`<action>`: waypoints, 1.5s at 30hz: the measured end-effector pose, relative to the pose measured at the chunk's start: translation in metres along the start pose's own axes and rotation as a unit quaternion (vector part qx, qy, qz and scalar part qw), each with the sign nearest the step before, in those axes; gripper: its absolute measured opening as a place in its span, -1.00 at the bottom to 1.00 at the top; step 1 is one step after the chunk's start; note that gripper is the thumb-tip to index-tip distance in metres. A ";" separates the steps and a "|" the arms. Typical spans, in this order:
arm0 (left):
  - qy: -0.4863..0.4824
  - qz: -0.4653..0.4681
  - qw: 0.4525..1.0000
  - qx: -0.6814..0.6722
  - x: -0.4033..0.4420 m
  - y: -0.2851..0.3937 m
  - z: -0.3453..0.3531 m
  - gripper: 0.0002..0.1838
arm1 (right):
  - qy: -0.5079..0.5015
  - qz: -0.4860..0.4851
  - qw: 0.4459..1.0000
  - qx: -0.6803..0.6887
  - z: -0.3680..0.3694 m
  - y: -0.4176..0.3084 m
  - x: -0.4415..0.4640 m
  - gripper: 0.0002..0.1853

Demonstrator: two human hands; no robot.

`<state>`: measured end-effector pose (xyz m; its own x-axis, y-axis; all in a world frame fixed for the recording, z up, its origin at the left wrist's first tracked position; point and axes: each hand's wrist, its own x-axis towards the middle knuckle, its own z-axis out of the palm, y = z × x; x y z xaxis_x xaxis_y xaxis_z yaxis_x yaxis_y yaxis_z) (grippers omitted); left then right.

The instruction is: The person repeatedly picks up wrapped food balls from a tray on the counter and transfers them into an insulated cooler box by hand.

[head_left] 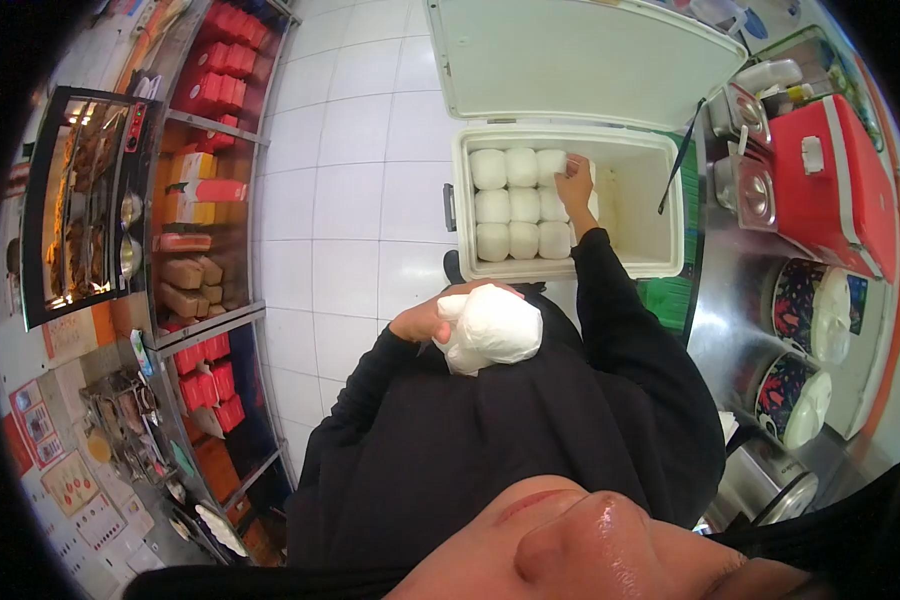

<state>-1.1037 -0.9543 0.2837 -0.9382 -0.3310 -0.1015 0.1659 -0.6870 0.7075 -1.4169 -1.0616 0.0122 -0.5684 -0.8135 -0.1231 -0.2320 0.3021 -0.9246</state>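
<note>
My left hand (422, 321) is closed around several white paper-wrapped packets (500, 325), held against the front of my black garment. An open white cooler box (462, 165) stands in front of me, its lid (590, 60) tipped back. Rounded white packets (523, 205) sit in tight rows in its left part. My right hand (576, 190) reaches into the box at the right end of these rows. Its fingers are bent around a white packet there, which the hand partly hides.
Metal shelves (263, 225) with red boxes (232, 60) stand on the left, beside a lit glass cabinet (75, 200). On the right, a steel counter holds a red cooler (835, 185), lidded metal containers (745, 190) and patterned pots (778, 395). White floor tiles (345, 200) lie between.
</note>
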 end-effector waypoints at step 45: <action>-0.028 0.001 1.000 -0.011 0.009 -0.006 0.015 0.39 | 0.053 -0.066 0.990 -0.116 -0.036 0.010 0.025 -0.14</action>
<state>-1.1175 -0.9433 0.2886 -0.9529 -0.2971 -0.0606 0.1745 -0.7007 0.6918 -1.4618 -1.0613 0.0129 -0.5974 -0.8008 0.0426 -0.4774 0.3124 -0.8213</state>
